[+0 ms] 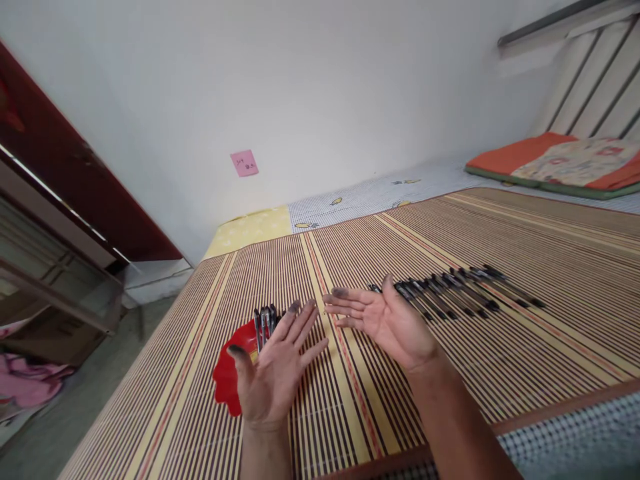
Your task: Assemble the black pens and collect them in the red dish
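My left hand (277, 363) is held palm up with its fingers stretched out, holding nothing. It hovers over a red plastic bag (229, 377) and a small bunch of black pens (266, 321) that lie on it. My right hand (383, 319) is also open, palm up, fingers pointing left, empty. Just to its right a long row of black pens (457, 290) lies side by side on the striped bamboo mat (525, 347). Dark ink stains show on the fingertips of both hands.
The bamboo mat covers a bed with a patterned sheet (380, 193) at its far end. An orange cushion (555, 163) lies at the back right. A pink sticky note (245, 163) is on the white wall. A dark cabinet (60, 193) stands at the left.
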The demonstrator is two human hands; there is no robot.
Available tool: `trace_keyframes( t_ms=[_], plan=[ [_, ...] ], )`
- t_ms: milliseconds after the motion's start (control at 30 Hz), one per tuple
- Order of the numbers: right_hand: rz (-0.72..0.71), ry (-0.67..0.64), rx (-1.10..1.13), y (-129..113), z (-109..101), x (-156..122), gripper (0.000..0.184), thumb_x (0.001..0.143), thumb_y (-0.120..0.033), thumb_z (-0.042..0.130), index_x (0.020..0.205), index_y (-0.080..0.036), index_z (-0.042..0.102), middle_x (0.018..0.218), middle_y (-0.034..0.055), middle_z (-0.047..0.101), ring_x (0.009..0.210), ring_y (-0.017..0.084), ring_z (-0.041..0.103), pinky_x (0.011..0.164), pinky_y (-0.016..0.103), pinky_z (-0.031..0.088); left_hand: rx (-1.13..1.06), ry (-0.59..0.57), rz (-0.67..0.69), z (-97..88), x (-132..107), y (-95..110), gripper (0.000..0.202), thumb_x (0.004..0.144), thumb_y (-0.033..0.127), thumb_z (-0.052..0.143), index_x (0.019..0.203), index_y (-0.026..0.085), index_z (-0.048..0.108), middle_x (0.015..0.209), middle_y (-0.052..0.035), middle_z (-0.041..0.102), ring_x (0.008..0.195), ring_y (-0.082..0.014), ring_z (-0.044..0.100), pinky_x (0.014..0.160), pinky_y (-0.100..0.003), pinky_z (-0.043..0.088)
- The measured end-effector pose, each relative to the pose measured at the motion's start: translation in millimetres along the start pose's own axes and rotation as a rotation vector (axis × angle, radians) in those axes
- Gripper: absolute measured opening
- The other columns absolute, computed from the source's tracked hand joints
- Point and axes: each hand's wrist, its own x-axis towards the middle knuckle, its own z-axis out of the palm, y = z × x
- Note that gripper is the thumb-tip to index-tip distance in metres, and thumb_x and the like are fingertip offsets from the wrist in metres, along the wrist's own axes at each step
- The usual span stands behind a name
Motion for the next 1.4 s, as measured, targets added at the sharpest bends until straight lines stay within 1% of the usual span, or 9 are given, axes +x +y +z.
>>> trace_keyframes(
  t_ms=[200, 333, 467, 600, 767, 933, 1133, 1267, 1400],
  plan=[
    [-0.027, -0.042, 0.057, 1.0, 0.0, -1.9, 0.087, 0.093, -0.078, 0.019, 0.122, -0.013, 0.07, 0.131, 0.0179, 0.067, 0.123, 0.028, 0.062, 0.102, 0.041, 0.047, -0.144, -0.165, -0.012, -17.1, -9.4, 4.0, 0.102, 0.082, 0.086, 0.022, 0.15, 0.014, 0.042, 0.156, -0.0242, 0.042, 0.147, -0.0426, 0.028, 0.085, -0.055, 0.059],
    [-0.054, -0.046, 0.08, 1.9, -0.4, -2.5, 0.078, 0.094, -0.075, 0.032, 0.119, -0.013, 0.071, 0.127, 0.0177, 0.069, 0.122, 0.027, 0.063, 0.104, 0.041, 0.047, -0.21, -0.218, -0.017, -29.9, -15.6, 0.7, 0.097, 0.085, 0.084, 0.019, 0.145, 0.015, 0.051, 0.145, -0.024, 0.055, 0.135, -0.0403, 0.049, 0.071, -0.045, 0.063],
    [-0.066, -0.028, 0.116, 3.9, -1.5, 0.0, 0.072, 0.095, -0.072, 0.034, 0.116, -0.015, 0.073, 0.125, 0.0153, 0.071, 0.118, 0.025, 0.065, 0.103, 0.04, 0.047, -0.148, -0.161, 0.018, -22.6, -10.1, -2.3, 0.09, 0.091, 0.076, 0.013, 0.14, 0.014, 0.058, 0.143, -0.0205, 0.059, 0.137, -0.0387, 0.048, 0.089, -0.05, 0.058],
    [-0.092, -0.02, 0.174, 4.1, -1.4, 2.2, 0.081, 0.094, -0.076, 0.027, 0.117, -0.013, 0.072, 0.127, 0.0169, 0.07, 0.118, 0.026, 0.065, 0.103, 0.041, 0.047, -0.106, -0.073, 0.043, -8.5, -0.8, -1.8, 0.088, 0.092, 0.076, 0.013, 0.148, 0.018, 0.05, 0.157, -0.0148, 0.044, 0.15, -0.035, 0.026, 0.116, -0.055, 0.033],
    [-0.212, -0.098, 0.232, 6.4, 1.6, -1.2, 0.09, 0.075, -0.088, 0.048, 0.118, -0.012, 0.072, 0.125, 0.0195, 0.07, 0.113, 0.03, 0.067, 0.098, 0.043, 0.051, -0.121, -0.108, 0.07, -5.1, -0.2, -1.6, 0.093, 0.083, 0.085, 0.021, 0.157, 0.028, 0.033, 0.165, -0.0089, 0.031, 0.154, -0.0342, 0.011, 0.12, -0.058, 0.024],
    [-0.285, -0.204, 0.254, 15.2, 1.3, -1.9, 0.086, 0.06, -0.081, 0.072, 0.116, -0.016, 0.072, 0.119, 0.0169, 0.073, 0.105, 0.029, 0.071, 0.091, 0.042, 0.054, -0.215, -0.179, 0.105, -15.3, -5.0, -5.2, 0.086, 0.087, 0.081, 0.023, 0.156, 0.03, 0.034, 0.162, -0.0092, 0.038, 0.15, -0.0348, 0.026, 0.115, -0.058, 0.034],
    [-0.257, -0.223, 0.251, 16.8, 0.7, -2.9, 0.079, 0.053, -0.08, 0.077, 0.1, -0.018, 0.074, 0.1, 0.013, 0.078, 0.085, 0.026, 0.073, 0.076, 0.039, 0.057, -0.346, -0.092, 0.102, -28.6, -5.4, -2.3, 0.062, 0.086, 0.059, 0.064, 0.137, 0.027, 0.053, 0.121, -0.0075, 0.073, 0.097, -0.0229, 0.072, 0.089, -0.038, 0.058],
    [-0.229, -0.053, 0.214, 12.9, 4.2, -0.2, 0.062, 0.064, -0.073, 0.077, 0.091, -0.018, 0.071, 0.08, 0.004, 0.072, 0.07, 0.017, 0.067, 0.067, 0.03, 0.054, -0.361, -0.024, 0.187, -23.8, -2.8, -4.7, 0.017, 0.093, 0.013, 0.061, 0.109, 0.018, 0.061, 0.083, 0.0019, 0.073, 0.059, -0.0084, 0.067, 0.065, -0.024, 0.054],
    [-0.206, 0.23, 0.275, 13.9, 2.6, 9.1, 0.042, 0.08, -0.051, 0.078, 0.068, -0.02, 0.053, 0.059, -0.0079, 0.047, 0.051, 0.007, 0.044, 0.052, 0.021, 0.041, -0.314, -0.015, 0.19, -17.1, 0.8, -8.1, 0.008, 0.092, 0.009, 0.063, 0.088, 0.015, 0.06, 0.064, 0.0059, 0.068, 0.048, -0.0073, 0.063, 0.058, -0.025, 0.05]
  ],
)
